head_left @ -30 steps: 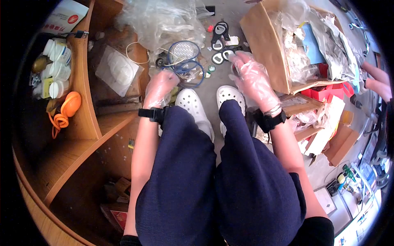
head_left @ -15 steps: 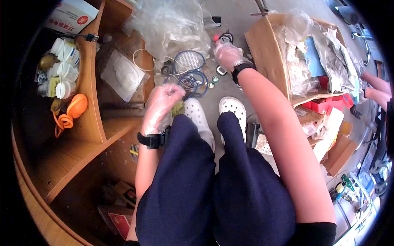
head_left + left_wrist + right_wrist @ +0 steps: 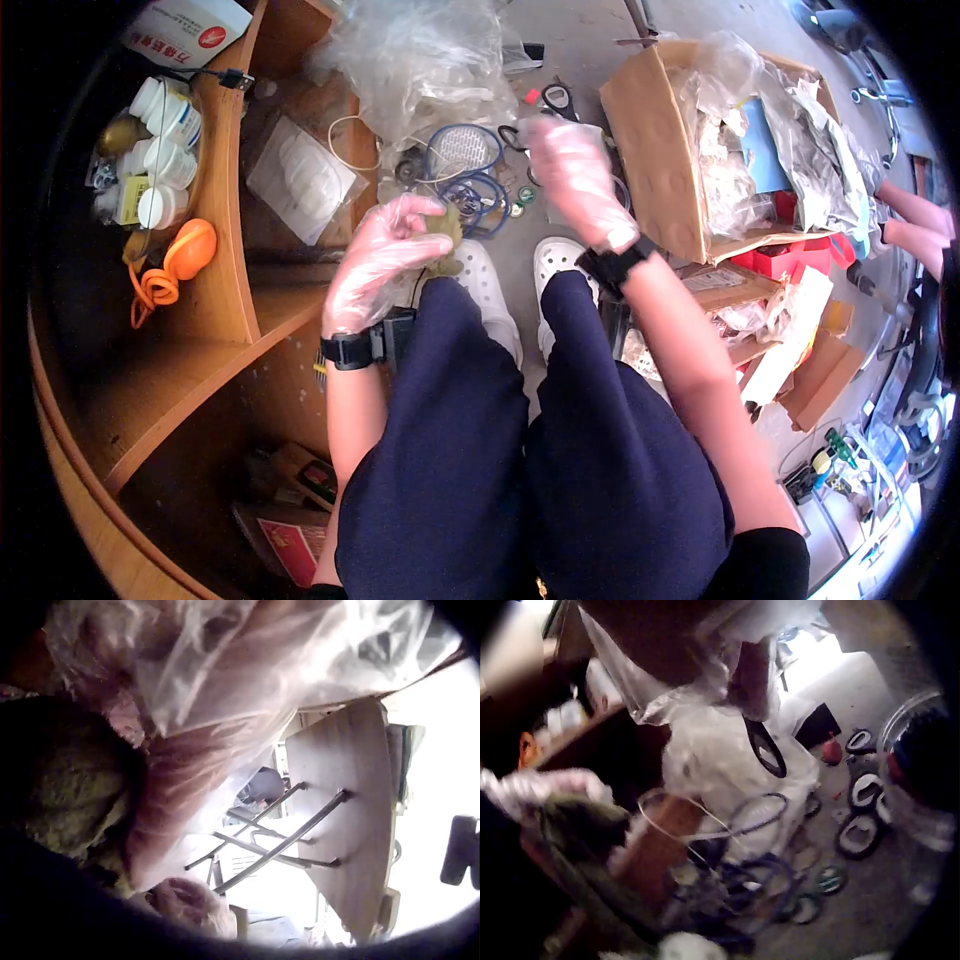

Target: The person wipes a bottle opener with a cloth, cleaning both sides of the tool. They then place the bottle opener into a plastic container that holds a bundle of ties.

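My gloved left hand (image 3: 385, 255) holds an olive-green cloth bag (image 3: 447, 245), thumb and fingers curved around it, just above the white clog (image 3: 478, 290). The right wrist view shows the bag hanging limp and folded below that hand. My gloved right hand (image 3: 578, 185) is blurred over the floor by the cardboard box. From its fingers a black oval loop (image 3: 778, 768) with a pale centre hangs in the right wrist view. More black oval loops (image 3: 859, 834) lie on the floor, near coiled blue cable (image 3: 478, 190) and small green round pieces (image 3: 830, 879).
A cardboard box (image 3: 640, 150) full of plastic wrapping stands on the right, a red bag (image 3: 790, 258) beside it. Wooden shelves (image 3: 225, 290) on the left hold white bottles (image 3: 165, 160) and an orange bulb (image 3: 190, 248). Clear plastic sheeting (image 3: 420, 70) is heaped ahead.
My right hand reached forward to the black loops, then drew back slightly with one. The left hand moved slightly; its fingers spread from a closed pose, and more of the green bag shows.
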A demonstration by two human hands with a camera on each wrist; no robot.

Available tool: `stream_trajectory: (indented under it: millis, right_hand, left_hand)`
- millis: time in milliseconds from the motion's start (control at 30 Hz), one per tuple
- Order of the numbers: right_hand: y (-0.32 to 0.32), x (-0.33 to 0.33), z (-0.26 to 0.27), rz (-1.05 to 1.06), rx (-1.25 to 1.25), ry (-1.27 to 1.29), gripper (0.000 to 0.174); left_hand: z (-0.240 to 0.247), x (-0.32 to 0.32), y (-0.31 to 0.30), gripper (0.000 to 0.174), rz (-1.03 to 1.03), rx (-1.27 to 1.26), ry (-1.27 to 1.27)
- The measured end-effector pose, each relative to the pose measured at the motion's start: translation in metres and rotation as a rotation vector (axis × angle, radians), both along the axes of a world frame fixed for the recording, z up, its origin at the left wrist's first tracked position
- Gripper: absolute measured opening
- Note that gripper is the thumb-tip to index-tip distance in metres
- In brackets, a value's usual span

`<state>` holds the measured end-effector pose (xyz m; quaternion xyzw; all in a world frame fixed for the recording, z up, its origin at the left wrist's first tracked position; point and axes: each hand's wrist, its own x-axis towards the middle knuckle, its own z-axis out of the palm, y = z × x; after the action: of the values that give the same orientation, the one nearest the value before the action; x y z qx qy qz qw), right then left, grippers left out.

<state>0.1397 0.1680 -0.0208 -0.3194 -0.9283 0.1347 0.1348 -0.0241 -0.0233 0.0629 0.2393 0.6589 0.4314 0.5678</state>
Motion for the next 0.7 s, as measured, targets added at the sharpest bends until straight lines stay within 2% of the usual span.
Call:
stream_trajectory:
  millis: [33, 67, 100, 133, 200, 267, 300, 333, 400, 433, 467, 533, 567, 633, 667, 700]
  right_hand:
    - [-0.007, 0.009, 0.004, -0.149, -0.344, 0.283, 0.017]
    - [-0.014, 0.021, 0.009, -0.300, -0.690, 0.563, 0.021]
    - [-0.020, 0.032, 0.025, -0.386, -1.059, 0.736, 0.030]
    - [-0.028, 0.044, 0.037, -0.335, -1.406, 0.999, 0.034]
    - [-0.026, 0.055, 0.040, -0.313, -1.747, 0.964, 0.037]
    - [-0.030, 0.058, 0.039, -0.259, -1.830, 0.963, 0.036]
    - [-0.034, 0.061, 0.040, -0.204, -1.917, 0.951, 0.035]
    - [-0.043, 0.055, 0.068, -0.278, -1.930, 0.923, 0.034]
    - [-0.045, 0.043, 0.065, -0.094, -2.003, 0.754, 0.029]
    - [-0.049, 0.036, 0.070, -0.053, -1.870, 0.697, 0.021]
    - [-0.046, 0.041, 0.063, 0.166, -1.557, 0.640, 0.021]
    - [-0.042, 0.037, 0.056, 0.020, -1.287, 0.204, 0.026]
    - [-0.045, 0.037, 0.054, 0.013, -1.285, 0.208, 0.026]
    - [-0.056, 0.039, 0.049, 0.206, -1.115, 0.568, 0.032]
    - [-0.057, 0.041, 0.047, 0.201, -1.120, 0.568, 0.032]
    - [-0.055, 0.041, 0.044, 0.219, -1.104, 0.415, 0.034]
  left_hand:
    - [0.008, -0.003, 0.000, 0.030, -0.077, -0.041, 0.066]
    - [0.012, -0.003, 0.001, 0.030, -0.075, -0.043, 0.065]
    - [0.016, -0.002, 0.004, 0.032, -0.011, 0.066, 0.069]
    - [0.020, -0.001, 0.007, 0.033, 0.051, 0.179, 0.075]
    - [0.034, 0.006, 0.015, 0.030, 0.109, 0.253, 0.070]
    - [0.046, 0.021, 0.026, 0.031, 0.382, 0.441, -0.119]
    - [0.048, 0.029, 0.031, 0.027, 0.400, 0.456, -0.074]
    - [0.046, 0.038, 0.036, 0.027, 0.397, 0.456, -0.075]
    - [0.035, 0.050, 0.047, 0.023, 0.174, 0.455, 0.137]
    - [0.025, 0.052, 0.050, 0.025, 0.052, 0.409, 0.214]
    - [0.007, 0.045, 0.056, 0.027, -0.246, 0.594, 0.865]
    - [0.010, 0.058, 0.057, 0.020, -0.290, 0.511, 1.208]
    - [0.006, 0.058, 0.056, 0.019, -0.262, 0.561, 1.330]
    - [0.006, 0.053, 0.056, 0.018, -0.310, 0.530, 1.342]
    - [0.005, 0.050, 0.055, 0.018, -0.356, 0.494, 1.356]
    - [-0.003, 0.043, 0.058, 0.019, -0.319, 0.636, 1.208]
